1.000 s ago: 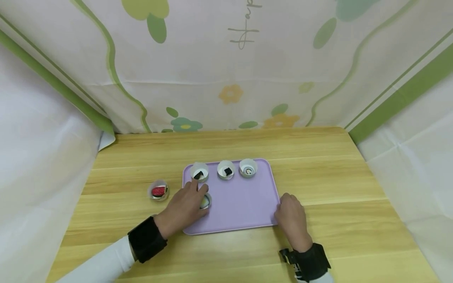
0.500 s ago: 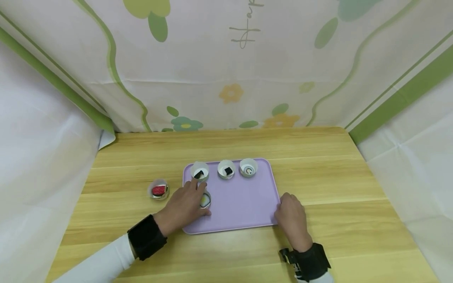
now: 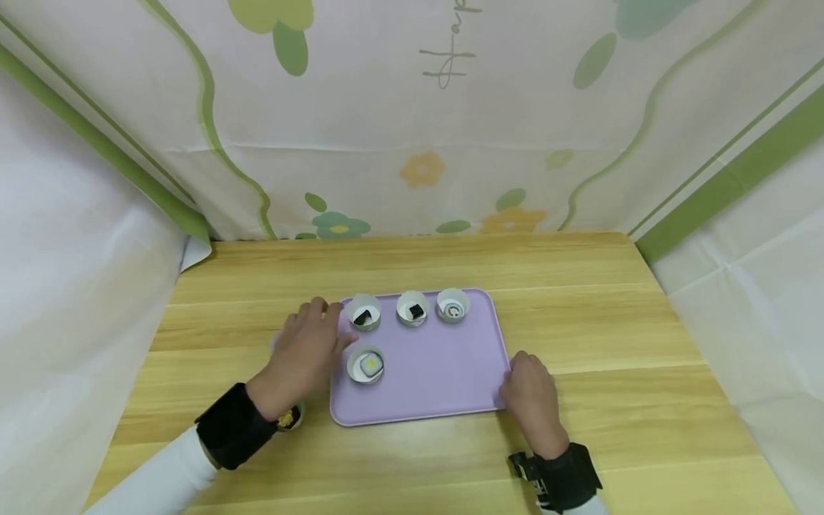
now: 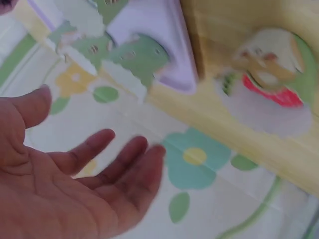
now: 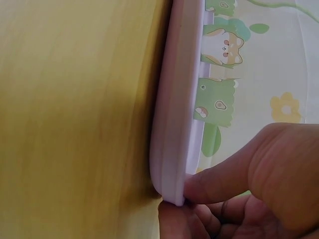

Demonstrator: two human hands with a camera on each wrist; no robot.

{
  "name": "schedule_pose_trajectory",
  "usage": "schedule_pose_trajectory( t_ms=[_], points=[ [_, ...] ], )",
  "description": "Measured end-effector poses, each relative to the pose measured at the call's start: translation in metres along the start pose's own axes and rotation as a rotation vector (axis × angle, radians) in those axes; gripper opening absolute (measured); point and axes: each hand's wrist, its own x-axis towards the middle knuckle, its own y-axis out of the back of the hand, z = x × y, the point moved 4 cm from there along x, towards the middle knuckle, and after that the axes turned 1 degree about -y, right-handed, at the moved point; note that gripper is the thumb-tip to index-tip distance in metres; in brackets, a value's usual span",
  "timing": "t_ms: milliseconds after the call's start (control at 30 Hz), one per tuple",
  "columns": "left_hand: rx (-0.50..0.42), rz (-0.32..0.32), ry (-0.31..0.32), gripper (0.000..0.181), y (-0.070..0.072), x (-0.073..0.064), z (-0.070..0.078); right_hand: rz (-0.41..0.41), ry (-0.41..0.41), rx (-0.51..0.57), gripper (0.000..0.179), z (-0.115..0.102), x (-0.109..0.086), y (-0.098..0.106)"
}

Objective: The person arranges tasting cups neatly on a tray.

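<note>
My left hand [image 3: 299, 354] is over the table left of the purple tray [image 3: 438, 386], fingers spread and holding nothing. In the left wrist view its palm [image 4: 65, 194] and loosely bent fingers show, apart from a paper cup [image 4: 304, 59] with a red-topped sushi piece [image 4: 271, 92]. In the head view this hand mostly hides that cup. My right hand [image 3: 531, 400] pinches the tray's near right corner between thumb and fingers, as the right wrist view shows. At the tray's left, a paper cup [image 3: 352, 370] holds a pale, yellow-centred sushi roll [image 3: 371, 364].
Three more paper cups line the tray's far edge: one with a black-wrapped piece [image 3: 363, 317], one with a black square piece [image 3: 415, 312], one with a round roll [image 3: 453, 310]. A cup with orange-topped food [image 3: 287, 418] shows partly behind the left wrist. A printed curtain [image 3: 347, 129] hangs behind the table.
My left hand has let go of the cup with the yellow-centred roll and moved left off the tray, over the cup with the red-topped piece. The right hand stays at the tray corner.
</note>
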Motion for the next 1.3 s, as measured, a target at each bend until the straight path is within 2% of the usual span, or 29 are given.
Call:
schedule_pose_trajectory(
  t_ms=[100, 233, 367, 533, 733, 833, 1300],
  points=[
    [-0.005, -0.027, 0.081, 0.055, 0.005, -0.004, -0.013, -0.007, -0.004, 0.005, 0.008, 0.000, 0.000, -0.001],
    [-0.023, -0.109, 0.176, 0.064, 0.007, -0.012, -0.032, -0.003, 0.007, 0.001, 0.008, 0.000, 0.000, -0.001],
    [-0.069, -0.164, 0.221, 0.076, 0.001, -0.020, -0.048, 0.003, 0.014, -0.005, 0.008, 0.001, 0.001, -0.001],
    [-0.114, -0.161, 0.205, 0.079, -0.012, -0.028, -0.059, -0.006, 0.008, 0.000, 0.009, 0.001, 0.000, -0.001],
    [-0.165, -0.152, 0.183, 0.054, -0.021, -0.028, -0.062, 0.004, 0.007, 0.000, 0.009, 0.000, 0.000, -0.002],
    [-0.163, -0.159, 0.183, 0.046, -0.022, -0.027, -0.061, 0.016, 0.013, -0.003, 0.009, 0.000, 0.000, -0.002],
    [-0.169, -0.165, 0.186, 0.043, -0.018, -0.025, -0.061, 0.013, 0.012, -0.001, 0.010, 0.000, 0.000, -0.002]
  ],
)
